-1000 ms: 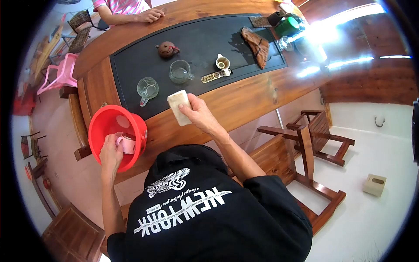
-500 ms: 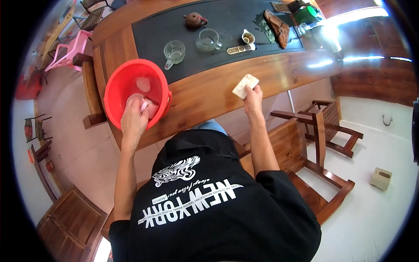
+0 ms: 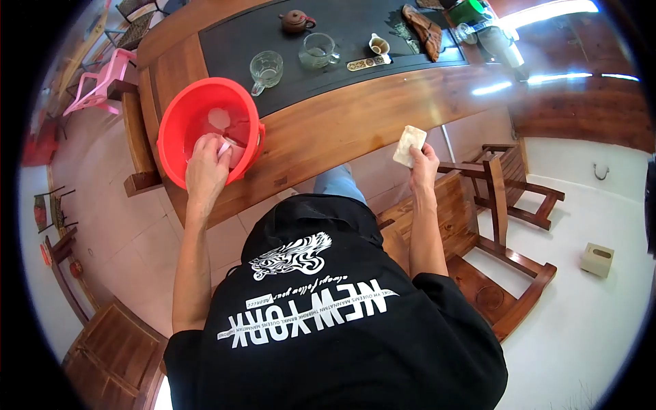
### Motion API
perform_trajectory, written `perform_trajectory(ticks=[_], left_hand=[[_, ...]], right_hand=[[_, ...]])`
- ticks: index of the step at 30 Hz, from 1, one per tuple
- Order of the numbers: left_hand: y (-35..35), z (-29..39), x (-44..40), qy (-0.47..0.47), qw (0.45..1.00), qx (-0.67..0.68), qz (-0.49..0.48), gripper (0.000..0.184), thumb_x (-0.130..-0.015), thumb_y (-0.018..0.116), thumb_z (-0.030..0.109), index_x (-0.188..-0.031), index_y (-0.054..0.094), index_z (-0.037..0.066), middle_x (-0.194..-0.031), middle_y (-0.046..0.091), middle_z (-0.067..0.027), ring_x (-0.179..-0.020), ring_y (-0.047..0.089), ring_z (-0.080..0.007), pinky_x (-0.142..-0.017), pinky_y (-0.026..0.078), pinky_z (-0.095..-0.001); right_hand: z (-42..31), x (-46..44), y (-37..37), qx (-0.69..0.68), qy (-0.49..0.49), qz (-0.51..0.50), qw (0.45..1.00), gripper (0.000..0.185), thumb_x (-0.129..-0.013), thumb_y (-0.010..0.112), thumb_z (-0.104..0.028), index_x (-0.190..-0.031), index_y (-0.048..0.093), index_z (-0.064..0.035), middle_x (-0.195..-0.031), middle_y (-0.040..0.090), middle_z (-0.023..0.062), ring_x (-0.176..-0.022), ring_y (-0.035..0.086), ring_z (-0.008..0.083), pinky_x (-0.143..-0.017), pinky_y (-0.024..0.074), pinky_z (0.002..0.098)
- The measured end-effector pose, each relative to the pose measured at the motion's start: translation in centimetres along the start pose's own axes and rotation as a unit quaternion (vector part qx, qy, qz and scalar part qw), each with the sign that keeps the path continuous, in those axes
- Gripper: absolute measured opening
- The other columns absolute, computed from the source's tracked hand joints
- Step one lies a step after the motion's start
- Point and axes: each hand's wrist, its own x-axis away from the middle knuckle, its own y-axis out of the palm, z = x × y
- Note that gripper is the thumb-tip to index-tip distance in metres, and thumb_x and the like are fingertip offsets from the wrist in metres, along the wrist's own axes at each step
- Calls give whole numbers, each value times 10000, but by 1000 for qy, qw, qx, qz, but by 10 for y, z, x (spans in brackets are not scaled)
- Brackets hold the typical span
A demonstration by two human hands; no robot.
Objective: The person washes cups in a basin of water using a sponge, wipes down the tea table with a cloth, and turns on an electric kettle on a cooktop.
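My left hand (image 3: 207,167) reaches over the near rim of a red bucket (image 3: 179,113), its fingers closed around a pale pinkish-white piece (image 3: 224,147) with a curved, handle-like edge. The rest of that piece is hidden by the fingers. Pale patches show inside the bucket; I cannot tell what they are. My right hand (image 3: 424,164) pinches a flat, cream-coloured sponge-like pad (image 3: 409,145) between thumb and fingers, held up beyond the table's front edge. The bucket is at the left end of the wooden table (image 3: 328,130).
A dark inlaid tray (image 3: 225,41) bears a brown teapot (image 3: 294,22), two glass cups (image 3: 266,70), a small strainer cup (image 3: 378,45) and a patterned strip (image 3: 367,63). Wooden chairs (image 3: 502,198) are at my right; a pink chair (image 3: 106,82) is at far left.
My right hand has moved to the right with the pad, away from the tabletop and past its front edge. The left hand keeps its hold at the bucket. The view has shifted slightly.
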Motion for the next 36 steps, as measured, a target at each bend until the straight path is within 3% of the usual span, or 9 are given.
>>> perform_trajectory(ticks=[16,21,23,25,28,30,33,35,36], left_hand=[[12,-12,-7,15,998,-35,-46,281,-915,590,160,-1126,610,-25,-1327,526,-192,-1144,558,-352,-969,444,-401],[25,-2,1,-126,984,-106,64,357,-986,520,247,-1195,580,-37,-1353,501,-218,-1230,494,-373,-1040,385,-409],[31,10,-2,-143,979,-112,90,387,-1003,496,275,-1203,574,-47,-1356,498,-218,-1251,477,-372,-1056,370,-407],[39,33,-2,-244,959,-87,117,447,-1022,455,322,-1231,563,-57,-1379,480,-222,-1294,435,-375,-1091,329,-415],[53,78,-12,-280,946,-120,106,510,-1013,464,378,-1290,533,-45,-1388,462,-249,-1312,413,-384,-1104,308,-432],[64,78,-16,-289,938,-177,76,535,-1005,479,390,-1330,496,-35,-1394,450,-265,-1319,406,-383,-1105,304,-439],[71,70,-15,-290,938,-185,44,649,-941,602,339,-1421,373,-34,-1407,422,-292,-1319,409,-384,-1100,314,-443],[76,39,-9,-279,955,-82,53,543,-900,648,217,-1309,451,-81,-1313,498,-289,-1218,478,-413,-1054,359,-448],[78,47,-13,-287,947,-139,47,501,-873,657,136,-1276,447,-76,-1254,531,-265,-1167,513,-399,-1015,387,-441]], right_hand=[[-16,-112,-36,17,-36,-17,999,291,-873,619,-9,-1155,573,49,-1043,644,84,-896,624,140,-818,521,286],[-39,-217,-50,-10,-49,-22,999,417,-864,623,-3,-1261,505,44,-1083,631,98,-968,610,154,-851,509,289],[-49,-259,-54,91,-94,-46,990,499,-852,640,-40,-1309,462,50,-1081,622,126,-961,606,177,-840,509,312],[-63,-295,-61,281,-157,-82,943,585,-846,666,-125,-1352,417,31,-1191,540,223,-985,608,295,-872,498,387],[-77,-363,-81,356,-235,-65,902,558,-863,655,-182,-1338,441,15,-1228,499,249,-986,595,351,-868,496,411],[-102,-405,-97,320,-208,-47,923,498,-879,639,-221,-1293,491,15,-1211,518,246,-1007,590,365,-862,496,410],[-126,-480,-125,264,-233,19,936,333,-891,644,-244,-1090,626,22,-952,656,195,-887,647,300,-797,512,385],[-151,-528,-142,202,-228,43,951,335,-890,663,-279,-1040,647,20,-831,668,151,-772,648,242,-731,516,362],[-164,-551,-149,206,-240,65,946,362,-886,672,-300,-1044,647,24,-824,667,142,-762,645,228,-716,515,356]])
